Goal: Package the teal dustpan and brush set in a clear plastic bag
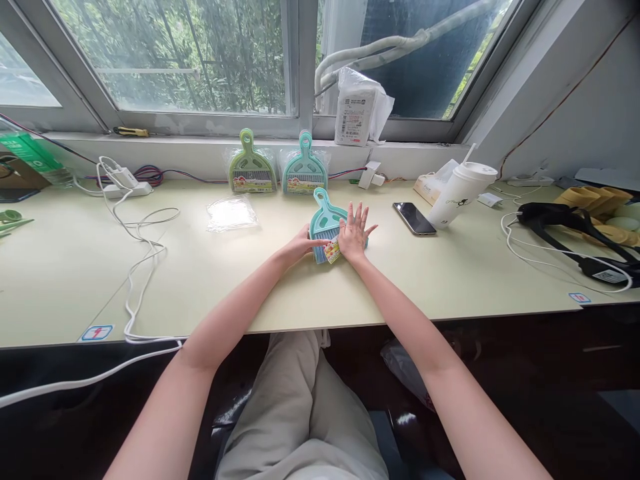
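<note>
A teal dustpan and brush set [325,219] lies on the table at the middle, its handle pointing away. My left hand [301,245] grips its left edge, with the thumb across the bristles. My right hand [354,233] rests on the set's right side, fingers spread. Between the hands is a small yellow and red label [332,250]. Behind stand a green dustpan set [252,167] and another teal set [305,167], both in clear wrap, against the wall. Clear plastic bags [231,213] lie flat to the left.
A phone [415,219], a white cup with a straw [461,193] and a tissue pack [434,183] are on the right. Farther right lies a black strap device [575,233]. White cables [137,267] run across the left side of the table [190,280] and over its front edge.
</note>
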Demonstrator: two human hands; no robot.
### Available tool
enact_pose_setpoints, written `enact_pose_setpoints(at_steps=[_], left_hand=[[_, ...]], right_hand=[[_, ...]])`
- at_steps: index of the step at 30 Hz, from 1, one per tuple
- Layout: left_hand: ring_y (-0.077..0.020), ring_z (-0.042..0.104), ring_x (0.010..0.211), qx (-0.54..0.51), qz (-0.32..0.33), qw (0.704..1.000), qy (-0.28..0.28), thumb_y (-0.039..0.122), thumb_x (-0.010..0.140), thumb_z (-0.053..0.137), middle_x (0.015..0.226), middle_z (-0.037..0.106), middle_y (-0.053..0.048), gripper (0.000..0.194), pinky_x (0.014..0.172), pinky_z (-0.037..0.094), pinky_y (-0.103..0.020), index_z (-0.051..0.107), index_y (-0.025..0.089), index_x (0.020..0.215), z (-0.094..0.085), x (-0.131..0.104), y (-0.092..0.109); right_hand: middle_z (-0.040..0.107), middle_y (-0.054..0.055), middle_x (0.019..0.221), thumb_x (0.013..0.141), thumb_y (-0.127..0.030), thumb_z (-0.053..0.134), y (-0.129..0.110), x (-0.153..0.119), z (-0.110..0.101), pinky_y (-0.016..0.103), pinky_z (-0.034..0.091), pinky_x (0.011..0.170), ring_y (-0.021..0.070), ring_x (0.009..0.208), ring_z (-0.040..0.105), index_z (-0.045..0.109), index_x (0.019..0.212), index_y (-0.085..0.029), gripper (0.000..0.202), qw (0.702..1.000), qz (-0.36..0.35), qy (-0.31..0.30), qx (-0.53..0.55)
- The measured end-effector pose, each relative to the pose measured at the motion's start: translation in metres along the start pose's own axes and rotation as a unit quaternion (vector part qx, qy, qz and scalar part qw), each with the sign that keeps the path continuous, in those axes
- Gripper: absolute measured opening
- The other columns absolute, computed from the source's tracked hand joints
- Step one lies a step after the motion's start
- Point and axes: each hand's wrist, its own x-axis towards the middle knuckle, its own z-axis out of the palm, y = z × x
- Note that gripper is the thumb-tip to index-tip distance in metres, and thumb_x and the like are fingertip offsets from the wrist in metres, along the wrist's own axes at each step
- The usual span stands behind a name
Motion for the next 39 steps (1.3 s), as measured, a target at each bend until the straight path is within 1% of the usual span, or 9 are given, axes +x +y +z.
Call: enact_pose_setpoints(at_steps=[6,10,14,17,19,22,29,34,39], left_hand=[[-0.0301,0.066,0.107,0.003,-0.007,1.000,0.008,0.014,0.055,0.083,0.114,0.070,-0.013,0.066,0.093,0.052,-0.045,0.062,0.019,0.117,-0.004,0.003,-0.006],[-0.0295,0.064,0.110,-0.010,-0.005,0.998,0.058,0.007,0.053,0.078,0.114,0.069,-0.010,0.067,0.091,0.053,-0.043,0.059,0.020,0.116,-0.007,0.006,-0.011],[-0.0286,0.061,0.115,-0.031,0.041,0.989,0.137,0.004,0.054,0.075,0.113,0.067,-0.008,0.063,0.094,0.052,-0.040,0.057,0.019,0.112,-0.009,0.008,-0.009],[-0.0268,0.060,0.117,-0.059,0.086,0.981,0.162,0.007,0.056,0.077,0.118,0.066,-0.008,0.064,0.096,0.050,-0.038,0.055,0.019,0.116,-0.010,0.008,-0.004],[-0.0258,0.059,0.118,-0.068,0.109,0.978,0.163,0.010,0.058,0.080,0.122,0.064,-0.009,0.067,0.097,0.050,-0.036,0.054,0.020,0.118,-0.011,0.007,-0.001],[-0.0246,0.059,0.120,-0.063,0.119,0.977,0.165,0.017,0.060,0.084,0.126,0.063,-0.009,0.068,0.097,0.050,-0.034,0.052,0.021,0.119,-0.010,0.006,-0.001],[-0.0247,0.062,0.113,-0.056,0.084,0.985,0.142,0.031,0.060,0.088,0.117,0.066,-0.009,0.069,0.092,0.051,-0.035,0.051,0.021,0.118,-0.004,0.005,-0.007],[-0.0242,0.062,0.111,-0.045,0.097,0.983,0.151,0.025,0.058,0.087,0.117,0.065,-0.008,0.068,0.092,0.051,-0.035,0.052,0.021,0.116,-0.008,0.006,-0.009],[-0.0250,0.063,0.107,-0.050,0.101,0.980,0.162,0.020,0.054,0.085,0.113,0.066,-0.007,0.067,0.093,0.050,-0.039,0.054,0.020,0.113,-0.014,0.010,-0.012]], right_hand=[[0.001,0.010,0.165,0.097,-0.026,0.016,-0.003,-0.002,0.000,0.073,-0.004,0.110,0.0267,0.152,-0.008,0.008,0.157,-0.020,0.061,1.000,0.008,-0.019,0.002],[0.002,0.009,0.165,0.097,-0.025,0.013,-0.008,-0.005,-0.011,0.074,-0.004,0.110,0.0276,0.152,-0.007,0.006,0.157,-0.023,0.061,1.000,0.001,-0.002,-0.003],[-0.001,-0.001,0.166,0.098,-0.026,0.013,-0.017,-0.012,-0.025,0.072,-0.003,0.112,0.0272,0.152,-0.013,0.002,0.157,-0.032,0.060,0.997,-0.073,0.005,-0.025],[-0.001,-0.002,0.166,0.099,-0.030,0.017,-0.021,-0.016,-0.024,0.067,-0.002,0.115,0.0254,0.152,-0.013,0.004,0.157,-0.033,0.059,0.987,-0.153,-0.054,-0.022],[0.000,-0.001,0.166,0.100,-0.033,0.017,-0.023,-0.018,-0.018,0.066,-0.002,0.116,0.0245,0.152,-0.010,0.007,0.157,-0.031,0.058,0.979,-0.178,-0.095,-0.014],[-0.002,0.000,0.166,0.101,-0.039,0.016,-0.023,-0.019,-0.009,0.068,-0.005,0.114,0.0242,0.152,-0.010,0.006,0.157,-0.032,0.057,0.979,-0.162,-0.125,0.001],[-0.001,0.001,0.165,0.100,-0.049,0.013,-0.024,-0.020,-0.007,0.073,-0.004,0.110,0.0255,0.152,-0.009,-0.004,0.156,-0.032,0.061,0.987,-0.097,-0.125,0.014],[-0.003,0.001,0.165,0.100,-0.048,0.015,-0.027,-0.023,-0.004,0.074,-0.004,0.109,0.0267,0.152,-0.008,-0.003,0.156,-0.032,0.061,0.987,-0.095,-0.124,0.024],[-0.003,0.000,0.165,0.100,-0.037,0.015,-0.028,-0.022,-0.002,0.073,-0.002,0.111,0.0219,0.153,-0.006,-0.017,0.154,-0.030,0.062,0.990,-0.073,-0.114,0.029]])
